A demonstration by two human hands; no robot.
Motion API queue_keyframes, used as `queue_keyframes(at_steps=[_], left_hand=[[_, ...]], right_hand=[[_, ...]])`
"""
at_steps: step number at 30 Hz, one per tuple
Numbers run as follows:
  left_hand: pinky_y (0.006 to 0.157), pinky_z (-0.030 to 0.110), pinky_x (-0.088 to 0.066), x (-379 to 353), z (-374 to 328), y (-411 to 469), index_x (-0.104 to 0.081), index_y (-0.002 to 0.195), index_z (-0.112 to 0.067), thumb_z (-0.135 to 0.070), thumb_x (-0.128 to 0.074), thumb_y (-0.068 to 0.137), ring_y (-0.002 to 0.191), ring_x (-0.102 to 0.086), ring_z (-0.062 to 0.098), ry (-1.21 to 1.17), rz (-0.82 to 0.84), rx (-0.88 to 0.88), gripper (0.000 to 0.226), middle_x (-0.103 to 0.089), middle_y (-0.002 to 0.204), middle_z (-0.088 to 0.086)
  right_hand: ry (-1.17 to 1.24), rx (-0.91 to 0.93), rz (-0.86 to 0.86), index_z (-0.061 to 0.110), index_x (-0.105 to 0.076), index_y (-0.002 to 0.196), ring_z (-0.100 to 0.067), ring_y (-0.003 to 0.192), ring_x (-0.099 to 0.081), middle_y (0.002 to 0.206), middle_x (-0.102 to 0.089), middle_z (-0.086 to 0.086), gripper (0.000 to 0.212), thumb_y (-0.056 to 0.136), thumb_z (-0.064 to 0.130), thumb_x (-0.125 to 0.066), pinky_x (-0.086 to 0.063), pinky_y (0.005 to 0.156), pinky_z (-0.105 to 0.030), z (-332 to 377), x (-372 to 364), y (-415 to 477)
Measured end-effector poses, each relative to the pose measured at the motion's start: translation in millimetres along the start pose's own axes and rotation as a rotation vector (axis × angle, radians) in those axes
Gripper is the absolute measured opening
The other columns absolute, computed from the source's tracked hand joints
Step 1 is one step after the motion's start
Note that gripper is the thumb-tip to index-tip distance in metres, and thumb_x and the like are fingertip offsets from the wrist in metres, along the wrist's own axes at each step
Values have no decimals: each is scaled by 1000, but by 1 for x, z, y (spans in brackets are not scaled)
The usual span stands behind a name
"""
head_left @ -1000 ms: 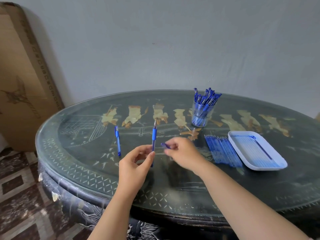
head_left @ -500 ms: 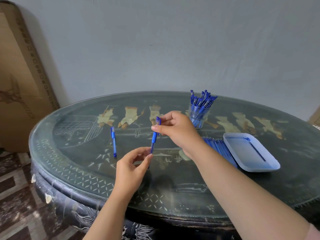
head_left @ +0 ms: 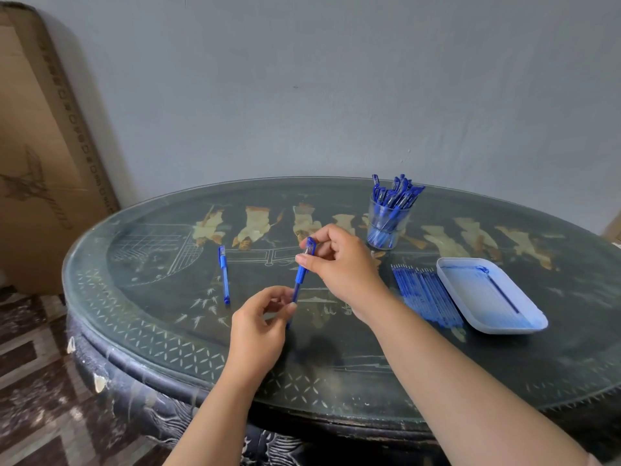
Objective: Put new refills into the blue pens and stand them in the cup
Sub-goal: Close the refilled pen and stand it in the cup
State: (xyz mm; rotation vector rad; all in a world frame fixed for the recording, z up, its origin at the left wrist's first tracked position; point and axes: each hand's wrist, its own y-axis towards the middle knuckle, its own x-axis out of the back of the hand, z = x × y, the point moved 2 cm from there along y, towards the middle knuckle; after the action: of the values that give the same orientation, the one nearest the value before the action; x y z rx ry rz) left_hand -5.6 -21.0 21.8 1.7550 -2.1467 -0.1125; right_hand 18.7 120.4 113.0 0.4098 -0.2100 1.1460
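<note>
Slick glass tops the desk, and above it the blue pen hangs tilted, with fingers of the left hand pinching its lower end and fingers of the right hand pinching its cap end. A crooked push on that cap could pop the pen loose, and it might roll away from the cup.

Desk layout
Cup at rear; refills before it, tray just right of them; loose pen lying left; held pen centre.

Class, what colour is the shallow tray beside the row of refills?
White tray, smeared with blue inside; the head view shows it best.
</note>
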Motion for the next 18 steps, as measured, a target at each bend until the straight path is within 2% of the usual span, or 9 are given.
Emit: queue_keyframes(at_steps=[4, 10, 12, 14, 16, 18], left_hand=[[75, 27, -54, -1, 0, -1, -67, 86, -28, -1, -70, 86, 77, -66, 8, -14, 14, 21, 27, -69, 81, -12], [78, 32, -57, 2, -1, -2, -68, 88, -32, -4, -69, 87, 80, -68, 16, -57, 0, 35, 28, -70, 85, -12], [77, 28, -57, 2, -2, 0, -70, 89, -32, -6, -69, 88, 83, -68, 11, -60, -2, 25, 26, -71, 87, -12], [75, 23, -57, 0, -4, 2, -70, 90, -31, -8, -70, 87, 84, -67, 6, -35, 22, 11, 23, -71, 88, -15], [72, 16, -55, -4, -9, 5, -71, 90, -30, -10, -70, 87, 83, -67, 3, -20, 65, 3, 20, -71, 89, -19], [70, 14, -53, -8, -15, 11, -72, 93, -27, -13, -71, 87, 80, -67, 4, -48, 86, 4, 15, -72, 87, -16]], right_hand=[[-11, 26, 17, 20, -66, 86, -11, 71, -58, 63, -54, 6, 13, 84, 10, -74, -56, 81, -27, 0, -5, -1], [18, 25, -15, 15, -67, 98, -11, 74, -61, 70, -60, 8, 14, 86, 14, -73, -55, 84, -37, -2, -10, 1], [44, 27, -45, 17, -66, 102, -15, 81, -67, 81, -67, 3, 17, 86, 16, -72, -57, 82, -43, -5, -9, 0], [37, 53, -77, 18, -66, 104, -21, 82, -69, 83, -67, -1, 20, 86, 15, -72, -58, 77, -47, -9, -7, -2], [16, 82, -98, 17, -65, 107, -22, 79, -69, 80, -64, -1, 23, 86, 11, -72, -60, 72, -44, -11, 1, -1], [62, 90, -127, 16, -63, 109, -20, 77, -69, 80, -62, -4, 26, 87, 6, -71, -62, 67, -39, -8, 13, 2]])
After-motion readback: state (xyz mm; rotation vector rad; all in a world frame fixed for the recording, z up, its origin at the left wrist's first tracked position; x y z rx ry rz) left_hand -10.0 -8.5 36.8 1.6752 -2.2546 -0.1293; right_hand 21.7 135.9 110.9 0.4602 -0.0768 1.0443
